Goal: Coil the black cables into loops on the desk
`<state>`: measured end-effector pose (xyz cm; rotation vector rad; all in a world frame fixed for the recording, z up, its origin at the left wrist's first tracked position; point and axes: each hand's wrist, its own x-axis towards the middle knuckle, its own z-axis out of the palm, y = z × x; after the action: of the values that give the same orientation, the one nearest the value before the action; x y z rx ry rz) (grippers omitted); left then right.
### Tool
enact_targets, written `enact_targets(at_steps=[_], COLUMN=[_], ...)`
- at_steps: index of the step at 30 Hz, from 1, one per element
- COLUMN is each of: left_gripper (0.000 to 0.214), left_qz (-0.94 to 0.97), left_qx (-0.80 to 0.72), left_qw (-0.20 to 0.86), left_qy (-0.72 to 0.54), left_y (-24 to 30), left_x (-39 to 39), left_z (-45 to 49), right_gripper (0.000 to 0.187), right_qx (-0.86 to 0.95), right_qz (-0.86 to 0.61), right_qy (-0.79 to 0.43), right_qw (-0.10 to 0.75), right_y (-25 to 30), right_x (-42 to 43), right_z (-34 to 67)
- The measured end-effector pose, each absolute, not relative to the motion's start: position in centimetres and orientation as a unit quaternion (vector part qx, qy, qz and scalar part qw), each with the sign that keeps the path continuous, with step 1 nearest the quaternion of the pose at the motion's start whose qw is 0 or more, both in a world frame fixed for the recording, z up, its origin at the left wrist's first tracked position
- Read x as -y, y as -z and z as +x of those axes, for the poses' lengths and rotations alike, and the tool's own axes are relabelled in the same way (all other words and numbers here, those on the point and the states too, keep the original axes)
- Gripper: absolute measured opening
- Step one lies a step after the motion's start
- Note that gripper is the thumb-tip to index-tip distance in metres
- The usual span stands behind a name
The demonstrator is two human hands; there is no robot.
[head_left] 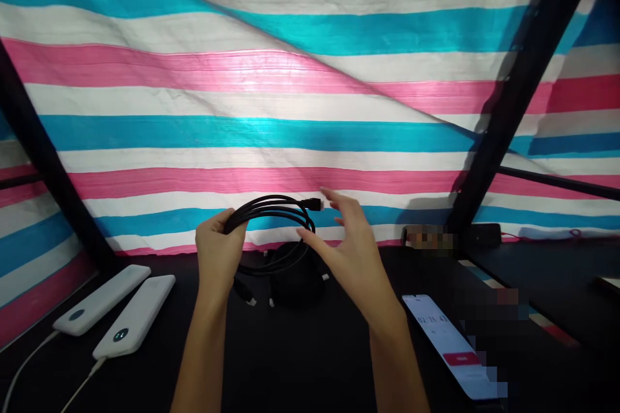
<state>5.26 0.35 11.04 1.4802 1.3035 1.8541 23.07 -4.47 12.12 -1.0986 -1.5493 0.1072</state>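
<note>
- Left hand (221, 251) clenched on a looped black rubber USB cable (271, 208); coil lies crosswise, its black plug (314, 204) at 2 o'clock from that hand.
- Right hand (351, 258) open, fingers spread, nearer the plug, apparently not touching.
- Beneath, at 12 o'clock, a dark coil (295, 274), probably more cable, on the black tabletop (310, 361).

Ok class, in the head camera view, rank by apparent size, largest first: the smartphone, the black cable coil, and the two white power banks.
1. Smartphone, longest in view.
2. Black cable coil, held nearer the camera, so unsure.
3. Nearer white power bank and farther white power bank: alike, so unranked.
</note>
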Motion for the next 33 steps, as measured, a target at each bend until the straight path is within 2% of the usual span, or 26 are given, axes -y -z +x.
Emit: enact_targets(at_steps=[3,7,12,16,21,27,30,33], left_gripper=[0.019,0.02,0.019,0.018,0.014,0.017,0.02,0.024], left_qz=[0.555,0.586,0.624,0.634,0.607,0.581,0.612,0.654], left_qx=[-0.478,-0.467,-0.454,-0.451,-0.452,-0.458,-0.441,-0.417], left_qw=[0.191,0.187,0.196,0.217,0.229,0.262,0.301,0.308], left_qy=[-0.654,-0.635,-0.605,-0.59,-0.612,-0.619,-0.584,-0.551], left_y=[-11.1,-11.6,-12.2,-12.2,-11.7,-11.4,-11.6,-11.9], left_x=[0.0,0.7,1.3,1.2,0.4,-0.3,-0.1,0.1], left_z=[5.4,5.6,5.6,5.4,5.1,5.1,5.2,5.3], right_gripper=[0.05,0.059,0.047,0.04,0.042,0.033,0.036,0.042], right_qx=[0.69,0.672,0.652,0.643,0.638,0.642,0.647,0.65], right_qz=[-0.483,-0.497,-0.507,-0.501,-0.494,-0.487,-0.471,-0.459], right_qy=[-0.057,-0.014,0.008,-0.004,-0.035,-0.037,-0.044,-0.102], right_qw=[0.536,0.549,0.564,0.58,0.589,0.592,0.597,0.598], right_y=[-11.8,-11.6,-11.5,-11.5,-11.5,-11.6,-11.4,-10.7], right_x=[4.8,4.6,3.6,3.2,3.0,2.9,2.4,1.4], right_z=[21.4,20.2,20.9,21.1,21.1,21.4,21.5,21.8])
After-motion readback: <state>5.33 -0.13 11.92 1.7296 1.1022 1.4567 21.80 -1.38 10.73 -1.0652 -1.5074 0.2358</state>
